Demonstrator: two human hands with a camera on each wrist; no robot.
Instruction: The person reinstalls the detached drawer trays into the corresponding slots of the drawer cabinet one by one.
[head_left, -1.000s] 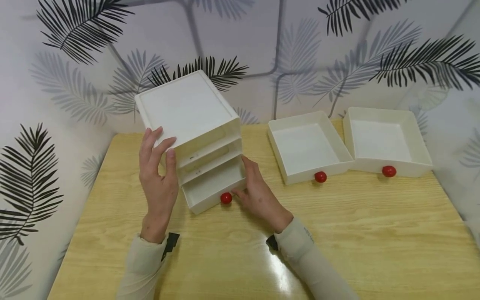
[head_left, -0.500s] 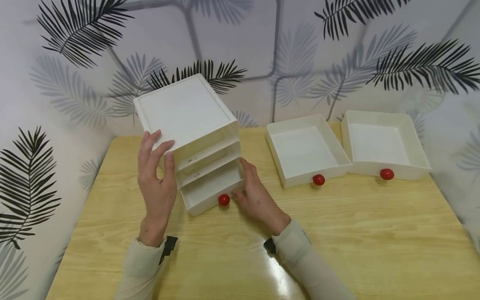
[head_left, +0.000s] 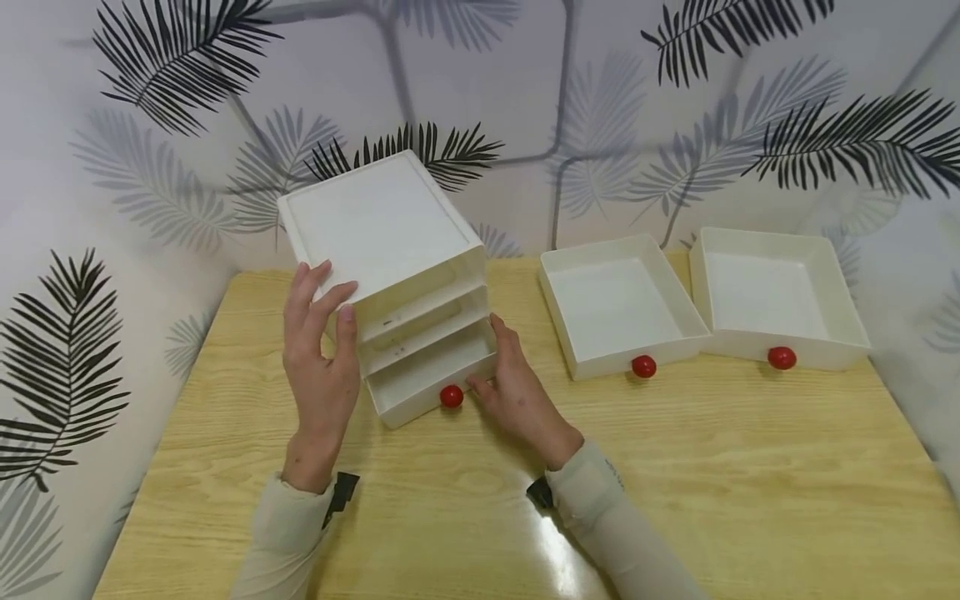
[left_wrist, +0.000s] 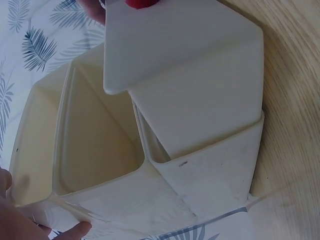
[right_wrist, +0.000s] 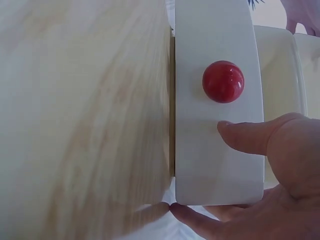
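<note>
A white drawer cabinet (head_left: 378,221) stands tilted at the left of the table in the head view, with two open slots above its bottom drawer (head_left: 412,405). That drawer sticks partly out and has a round red knob (head_left: 451,396). My left hand (head_left: 321,379) holds the cabinet's upper front left corner, fingers on the top and thumb at the front edge. At the drawer's right end, my right hand (head_left: 521,404) grips it. In the right wrist view the thumb (right_wrist: 245,137) presses the drawer front below the knob, while the other fingers are on its side.
Two pulled-out white drawers (head_left: 622,304) (head_left: 776,296) with red knobs sit side by side at the table's back right. The wooden table (head_left: 480,517) runs back to a wall cloth (head_left: 517,100) printed with leaves.
The bottom drawer has slid slightly further into the cabinet, with my right hand on it. My left hand keeps its hold on the corner. The head view has shifted a little.
</note>
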